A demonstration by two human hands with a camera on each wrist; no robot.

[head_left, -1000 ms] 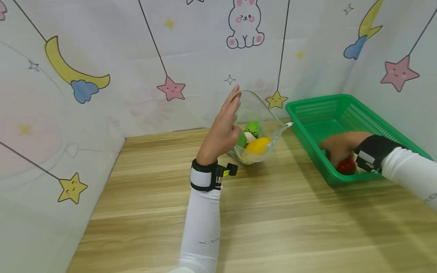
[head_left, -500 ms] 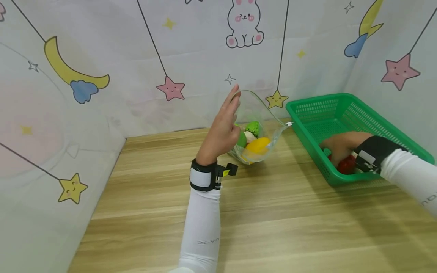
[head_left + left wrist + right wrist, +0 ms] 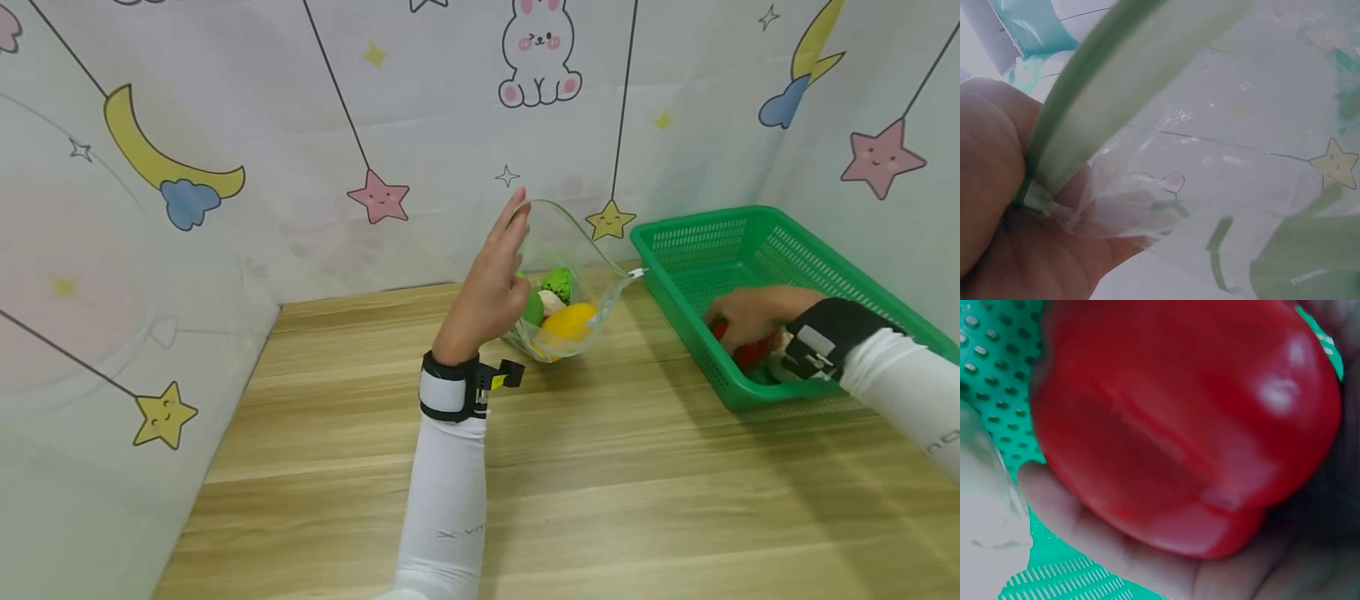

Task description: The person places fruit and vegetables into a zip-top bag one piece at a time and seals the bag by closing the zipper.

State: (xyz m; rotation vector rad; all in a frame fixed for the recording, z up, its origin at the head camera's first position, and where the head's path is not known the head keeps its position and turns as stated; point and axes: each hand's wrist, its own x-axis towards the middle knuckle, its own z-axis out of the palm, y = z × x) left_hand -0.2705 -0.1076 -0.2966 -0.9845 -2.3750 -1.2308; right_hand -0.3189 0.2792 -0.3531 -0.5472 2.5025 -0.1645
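Note:
My left hand [image 3: 487,292] pinches the green-edged rim of a clear plastic zip bag [image 3: 611,292] between thumb and fingers, plainest in the left wrist view. The bag's mouth is spread wide. Inside lie a yellow mango-like piece [image 3: 573,322], a bumpy green piece [image 3: 557,283], a smooth green one and a whitish one. At the right, my right hand [image 3: 742,312] reaches into the green basket [image 3: 675,317] and grips a red bell pepper [image 3: 1179,425]. Its fingers wrap around the pepper's underside in the right wrist view.
A pale whitish piece [image 3: 988,519] lies in the basket beside the pepper. The basket stands on the wooden table [image 3: 337,450] close to the right wall. A printed cloth backdrop [image 3: 450,108] rises behind the table.
My right hand has turned and lifted a little with the red bell pepper, still inside the basket. The pale piece beside it shows more. My left hand and the bag stay put.

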